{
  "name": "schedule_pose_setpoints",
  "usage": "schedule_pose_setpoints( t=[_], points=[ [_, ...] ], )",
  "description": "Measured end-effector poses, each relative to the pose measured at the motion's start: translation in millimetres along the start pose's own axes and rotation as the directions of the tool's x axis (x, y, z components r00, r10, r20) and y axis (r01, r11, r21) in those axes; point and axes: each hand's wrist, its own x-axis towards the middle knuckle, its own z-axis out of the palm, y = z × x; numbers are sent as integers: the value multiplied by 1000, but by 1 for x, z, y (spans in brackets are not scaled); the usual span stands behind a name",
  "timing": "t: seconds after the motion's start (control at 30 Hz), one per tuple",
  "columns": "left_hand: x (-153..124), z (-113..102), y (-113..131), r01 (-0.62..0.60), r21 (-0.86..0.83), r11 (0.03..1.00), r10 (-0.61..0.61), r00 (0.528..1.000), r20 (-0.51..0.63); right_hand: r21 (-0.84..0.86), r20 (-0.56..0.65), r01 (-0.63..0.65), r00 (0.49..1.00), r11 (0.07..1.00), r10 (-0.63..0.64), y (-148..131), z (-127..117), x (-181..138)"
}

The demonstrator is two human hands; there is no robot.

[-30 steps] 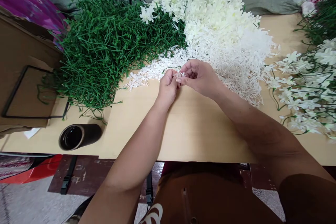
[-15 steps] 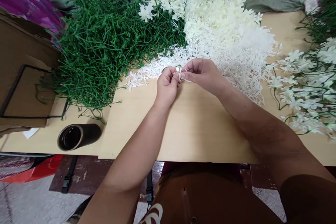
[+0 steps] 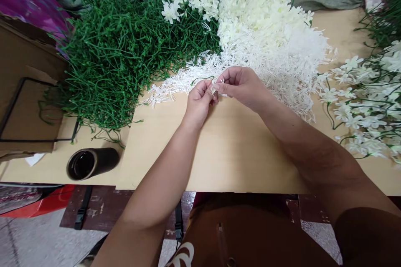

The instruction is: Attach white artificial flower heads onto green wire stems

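My left hand (image 3: 199,101) and my right hand (image 3: 242,86) meet over the wooden table (image 3: 232,150), fingertips pinched together. Between them is a small white plastic flower piece (image 3: 217,88), and a thin green stem (image 3: 202,78) curls out from my left fingers. Both hands sit at the near edge of a heap of white plastic stamen pieces (image 3: 275,66). Behind that lies a pile of cream artificial blossoms (image 3: 238,0). A big pile of green plastic stems (image 3: 122,50) lies to the left.
Finished stems with white flowers (image 3: 366,100) lie at the right. A dark cylinder cup (image 3: 92,162) lies on its side near the front left edge. A brown cardboard box (image 3: 28,104) and purple cloth (image 3: 28,0) stand at the left.
The hands shifted slightly up and left while staying pinched together on the small piece. The view has tilted a little; the piles have not moved.
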Motion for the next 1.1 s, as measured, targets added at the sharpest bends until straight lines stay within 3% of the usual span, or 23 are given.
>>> schedule_pose_setpoints(
  t=[0.37, 0.63, 0.8, 0.93, 1.1],
  points=[
    [0, 0, 1, 67, -25, 997, -68, 996, -49, -90, -32, -31, 999, 995, 28, -3, 7, -3],
    [5, -4, -6, -155, 227, 961, 190, 971, -141, -333, -101, -36, 995, 942, 2, -9, 9, -6],
    [5, -5, -9, -220, 311, 924, 280, 946, -161, -377, -93, -46, 996, 925, 12, -10, 8, -6],
    [1, -3, -6, -224, 328, 918, 293, 939, -179, -311, -81, -37, 997, 950, 12, -8, 3, -6],
    [-5, 1, 2, -190, 269, 944, 239, 957, -164, -17, -11, -106, 994, 994, 106, -1, -9, -2]
  ],
)
